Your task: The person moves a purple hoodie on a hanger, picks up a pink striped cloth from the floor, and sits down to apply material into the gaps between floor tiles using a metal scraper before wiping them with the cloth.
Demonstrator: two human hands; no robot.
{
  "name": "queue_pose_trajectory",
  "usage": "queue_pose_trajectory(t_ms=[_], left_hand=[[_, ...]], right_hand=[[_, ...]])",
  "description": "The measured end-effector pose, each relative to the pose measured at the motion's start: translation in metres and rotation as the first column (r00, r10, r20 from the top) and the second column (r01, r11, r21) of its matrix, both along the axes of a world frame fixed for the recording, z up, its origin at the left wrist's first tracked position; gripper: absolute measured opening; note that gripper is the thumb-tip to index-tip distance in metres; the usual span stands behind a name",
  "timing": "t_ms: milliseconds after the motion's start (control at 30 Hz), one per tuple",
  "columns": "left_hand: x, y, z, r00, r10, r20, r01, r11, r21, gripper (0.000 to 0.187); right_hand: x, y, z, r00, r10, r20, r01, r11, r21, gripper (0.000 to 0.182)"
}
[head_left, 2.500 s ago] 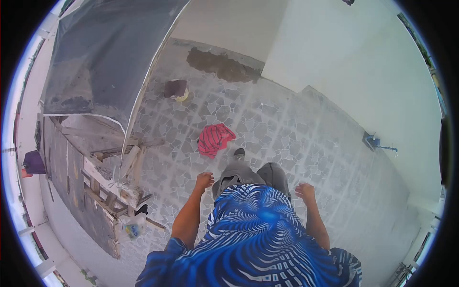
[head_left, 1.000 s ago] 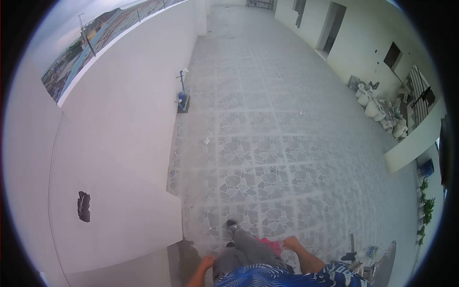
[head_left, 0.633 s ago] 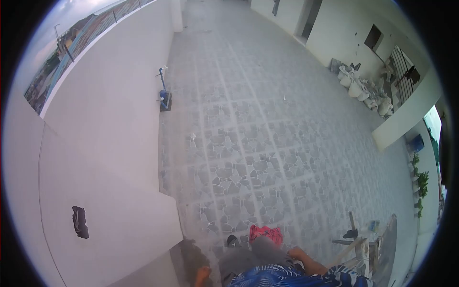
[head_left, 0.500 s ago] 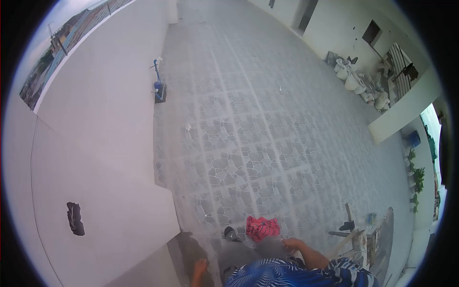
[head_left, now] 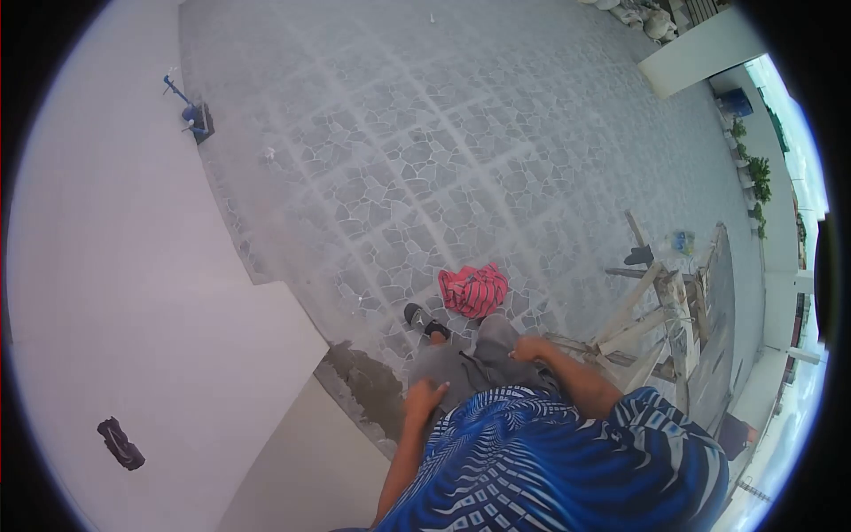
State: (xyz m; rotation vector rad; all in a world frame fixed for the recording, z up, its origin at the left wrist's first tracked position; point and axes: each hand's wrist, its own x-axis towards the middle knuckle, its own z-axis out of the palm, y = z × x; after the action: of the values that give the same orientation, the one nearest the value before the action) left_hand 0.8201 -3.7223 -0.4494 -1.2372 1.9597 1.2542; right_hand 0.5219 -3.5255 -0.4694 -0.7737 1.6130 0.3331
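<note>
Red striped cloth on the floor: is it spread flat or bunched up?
Bunched up: the cloth sits in a rounded heap on the floor, its dark stripes curving rather than lying straight.

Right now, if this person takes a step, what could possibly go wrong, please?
The red striped cloth lies bunched beside the visible shoe; a foot might catch or slip on it.

The dark floor patch on the left could be damp or uneven, I cannot tell which, so footing there may be poor.

The wooden frame stands beyond the right hand; swinging that arm outward might knock it.
</note>
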Motion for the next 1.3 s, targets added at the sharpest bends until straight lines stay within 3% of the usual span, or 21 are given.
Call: queue_pose_trajectory(t_ms=[100,300,400,500,533,633,733,800,833,933,1033,1133,1167,1300], left_hand=[[0.009,0.023,-0.014,0.996,-0.068,-0.064,0.070,0.997,0.031,0.044],[0.016,0.030,-0.008,0.995,-0.087,-0.051,0.096,0.975,0.200,0.036],[0.027,0.040,-0.020,0.995,-0.095,-0.044,0.102,0.964,0.245,0.033],[0.034,0.042,-0.015,1.000,0.017,-0.015,-0.011,0.945,0.327,0.030],[0.033,0.045,-0.011,0.997,0.077,0.003,-0.072,0.930,0.361,0.029],[0.068,0.051,-0.048,0.988,-0.036,-0.153,0.068,0.974,0.214,0.024],[0.040,0.034,-0.020,0.992,0.018,-0.124,0.022,0.949,0.315,0.021],[0.046,0.026,-0.030,0.992,0.014,-0.122,0.029,0.938,0.346,0.020],[0.048,0.020,-0.034,0.992,0.012,-0.122,0.032,0.933,0.358,0.019],[0.028,0.011,0.011,0.990,0.133,-0.055,-0.087,0.857,0.509,0.016],[0.053,0.005,0.011,0.987,0.158,-0.036,-0.103,0.784,0.612,0.014],[0.019,-0.004,0.052,0.995,0.077,0.057,-0.095,0.744,0.661,0.018],[0.015,-0.012,0.046,0.990,-0.128,0.062,0.064,0.789,0.611,0.021],[0.028,-0.012,0.000,0.984,-0.057,0.168,-0.082,0.695,0.714,0.018]], right_hand=[[0.015,0.031,-0.033,0.999,-0.014,0.048,0.020,0.993,-0.113,0.048],[0.029,0.049,-0.012,0.986,-0.090,0.142,0.095,0.995,-0.029,0.048],[0.032,0.075,-0.031,0.969,-0.177,0.173,0.182,0.983,-0.018,0.048],[0.043,0.102,-0.061,0.959,-0.167,0.227,0.205,0.966,-0.155,0.048],[0.042,0.108,-0.071,0.962,-0.179,0.206,0.203,0.974,-0.102,0.048],[0.057,0.110,-0.084,0.952,-0.251,0.177,0.252,0.968,0.018,0.047],[0.029,0.076,-0.027,0.922,-0.342,0.184,0.331,0.940,0.087,0.046],[0.018,0.063,0.000,0.895,-0.390,0.217,0.373,0.920,0.119,0.046],[0.022,0.070,-0.022,0.881,-0.386,0.274,0.377,0.922,0.087,0.040],[0.013,0.052,-0.004,0.837,-0.394,0.379,0.340,0.918,0.203,0.032],[0.024,0.047,-0.043,0.805,-0.345,0.483,0.294,0.939,0.181,0.027],[0.027,0.026,-0.035,0.631,-0.478,0.611,0.340,0.879,0.335,0.026],[0.029,0.021,-0.038,0.652,-0.464,0.599,0.325,0.885,0.332,0.027],[0.038,-0.010,-0.051,0.683,-0.418,0.599,0.195,0.895,0.402,0.030]])
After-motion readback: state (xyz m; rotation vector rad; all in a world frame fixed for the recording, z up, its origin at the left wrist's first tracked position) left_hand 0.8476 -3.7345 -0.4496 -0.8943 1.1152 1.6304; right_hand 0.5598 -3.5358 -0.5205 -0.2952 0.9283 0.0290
